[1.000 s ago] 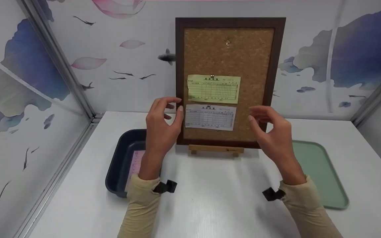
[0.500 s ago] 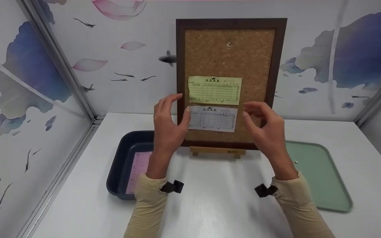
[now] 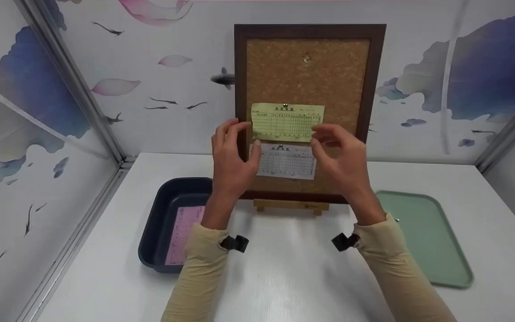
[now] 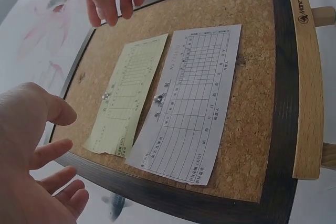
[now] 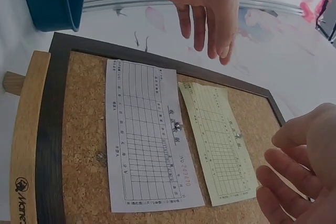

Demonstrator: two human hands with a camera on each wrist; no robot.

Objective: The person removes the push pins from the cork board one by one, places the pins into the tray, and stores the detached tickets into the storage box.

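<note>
Raised with the left hand [image 3: 235,163] before the lower left side of the framed corkboard [image 3: 338,85], with thumb and bent fingers well apart around bare air. Raised likewise with the right hand [image 3: 344,161], near the right end of the yellow receipt [image 3: 284,125], with a narrower gap between thumb and fingertips, gripping nothing; just clear of the paper in the left wrist view. Fixed to the cork around mid-height, with a pushpin [image 5: 238,135] near the top edge: that yellow receipt. Pinned just below it: a white receipt [image 3: 286,163], printed with a similar grid. Underneath the frame, a wooden easel [image 3: 291,205] on a white table [image 3: 280,277]. Farther left, partly behind the left forearm, a dark blue bin [image 3: 145,232] with a pink receipt [image 3: 183,237] lying inside. Farther right, a green tray [image 3: 432,241].
</note>
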